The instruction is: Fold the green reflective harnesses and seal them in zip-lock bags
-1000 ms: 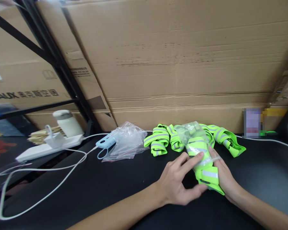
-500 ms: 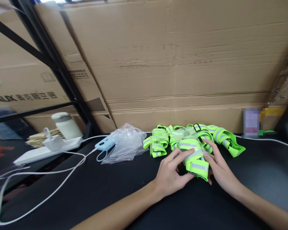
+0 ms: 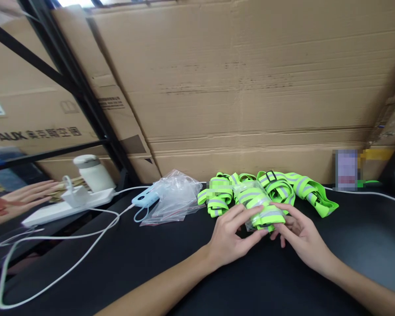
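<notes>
Between my two hands is a folded reflective strap (image 3: 270,215), neon green with silver stripes, partly inside a clear plastic bag (image 3: 249,189). My left hand (image 3: 232,237) grips it from the left, fingers over the top and thumb beneath. From the right, my right hand (image 3: 299,230) pinches its near end between thumb and fingers. Just behind lie more bundled straps: one at the left (image 3: 219,202), one with a black buckle (image 3: 276,186), and a loose one at the right (image 3: 316,195).
Left of the straps lies a pile of clear bags (image 3: 176,197) against a light blue phone (image 3: 145,197). A white power strip (image 3: 95,199), a white bottle (image 3: 94,173) and a looping cable (image 3: 55,277) are farther left. Another person's hand (image 3: 29,195) reaches in there. Cardboard (image 3: 237,105) walls the back.
The strap has tipped flatter and sits slightly higher, with its near end drawn back between my hands. Another person's hand has come into view at the far left.
</notes>
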`<move>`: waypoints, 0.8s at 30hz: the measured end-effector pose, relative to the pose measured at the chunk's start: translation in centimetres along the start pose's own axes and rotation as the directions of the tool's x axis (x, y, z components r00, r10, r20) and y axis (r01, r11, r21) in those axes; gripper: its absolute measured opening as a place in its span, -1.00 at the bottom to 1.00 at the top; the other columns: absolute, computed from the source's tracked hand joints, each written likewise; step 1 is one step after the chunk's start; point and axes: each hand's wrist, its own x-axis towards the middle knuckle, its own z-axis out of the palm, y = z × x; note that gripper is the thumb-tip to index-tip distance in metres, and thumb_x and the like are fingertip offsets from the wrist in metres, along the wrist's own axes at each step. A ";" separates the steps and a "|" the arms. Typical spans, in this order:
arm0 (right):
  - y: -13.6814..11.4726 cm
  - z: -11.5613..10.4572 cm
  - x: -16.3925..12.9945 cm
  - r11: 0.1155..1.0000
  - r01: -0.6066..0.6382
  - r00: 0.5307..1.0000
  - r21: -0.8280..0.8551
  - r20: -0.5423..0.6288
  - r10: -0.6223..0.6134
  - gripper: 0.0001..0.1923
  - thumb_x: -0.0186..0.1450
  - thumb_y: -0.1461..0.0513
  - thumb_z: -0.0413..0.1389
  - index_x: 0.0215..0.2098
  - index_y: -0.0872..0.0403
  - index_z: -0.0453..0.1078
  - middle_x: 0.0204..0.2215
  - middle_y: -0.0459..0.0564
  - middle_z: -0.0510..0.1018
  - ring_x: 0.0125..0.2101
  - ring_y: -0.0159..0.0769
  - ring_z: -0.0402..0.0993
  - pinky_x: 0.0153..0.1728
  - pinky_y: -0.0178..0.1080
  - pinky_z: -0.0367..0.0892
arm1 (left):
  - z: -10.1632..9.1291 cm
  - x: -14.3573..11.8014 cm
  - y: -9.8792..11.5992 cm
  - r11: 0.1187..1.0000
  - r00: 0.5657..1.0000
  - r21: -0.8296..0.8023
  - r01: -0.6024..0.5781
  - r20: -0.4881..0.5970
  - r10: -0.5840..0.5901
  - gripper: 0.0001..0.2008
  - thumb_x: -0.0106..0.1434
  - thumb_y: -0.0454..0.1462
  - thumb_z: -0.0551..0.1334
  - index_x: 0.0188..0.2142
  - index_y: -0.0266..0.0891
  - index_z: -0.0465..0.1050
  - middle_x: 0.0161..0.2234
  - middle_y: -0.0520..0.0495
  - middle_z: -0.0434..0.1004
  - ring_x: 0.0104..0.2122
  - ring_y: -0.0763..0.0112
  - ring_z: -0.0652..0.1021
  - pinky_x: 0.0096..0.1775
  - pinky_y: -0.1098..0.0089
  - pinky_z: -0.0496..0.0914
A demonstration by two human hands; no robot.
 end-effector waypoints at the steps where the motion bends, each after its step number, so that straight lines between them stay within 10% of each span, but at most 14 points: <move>1: 0.0 -0.2 0.1 1.000 -0.001 1.000 -0.016 -0.019 0.000 -0.53 0.37 0.05 0.18 0.16 0.06 0.28 -0.44 -0.07 0.55 -0.45 -0.28 0.54 -0.56 -0.33 0.34 | 0.1 0.0 0.1 0.999 1.000 0.020 -0.026 0.006 0.026 -0.56 0.26 -0.16 0.37 0.12 -0.22 0.50 -0.39 -0.01 0.41 -0.47 0.47 0.40 -0.46 0.48 0.36; 9: 0.1 -0.5 -0.3 0.989 0.000 0.997 -0.147 -0.071 -0.011 -0.57 0.38 0.09 0.15 0.14 -0.02 0.16 -0.54 -0.18 0.55 -0.59 -0.32 0.51 -0.59 -0.35 0.29 | 0.9 -0.3 0.6 0.996 0.995 -0.021 -0.085 -0.053 0.084 -0.77 0.30 -0.40 0.22 -0.09 -0.29 0.61 -0.50 0.03 0.35 -0.55 0.52 0.35 -0.50 0.50 0.27; 24: -0.3 -0.8 -0.4 0.845 0.207 0.978 -0.493 0.084 -0.190 -0.78 0.38 0.12 0.15 -0.11 0.02 0.54 -0.42 -0.06 0.63 -0.46 -0.24 0.55 -0.41 -0.25 0.44 | 0.6 0.2 -0.6 0.948 0.963 -0.216 0.234 -0.086 -0.257 -0.78 0.24 -0.37 0.20 -0.44 -0.28 0.63 -0.57 -0.01 0.47 -0.55 0.47 0.42 -0.49 0.48 0.26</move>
